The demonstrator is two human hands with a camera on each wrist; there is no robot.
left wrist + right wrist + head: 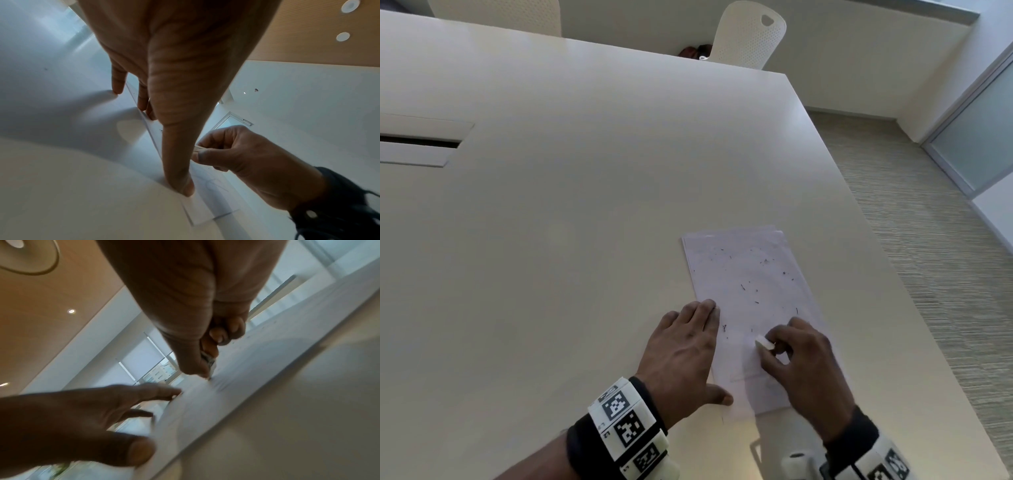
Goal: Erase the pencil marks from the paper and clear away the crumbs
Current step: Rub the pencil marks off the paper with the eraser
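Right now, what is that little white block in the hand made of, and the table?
The eraser looks like matte white rubber or vinyl, probably; dark crumbs lie on the paper. The table looks like smooth cream laminate with a faint sheen, though that's uncertain.

The left hand (681, 346) lies flat with fingers spread and straight, while the right hand (799, 359) has fingers curled in a pinch.

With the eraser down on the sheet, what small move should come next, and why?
Probably another short rub: the right hand pinches the eraser on the paper, faint lines remain nearby, and the left hand pins the sheet's edge.
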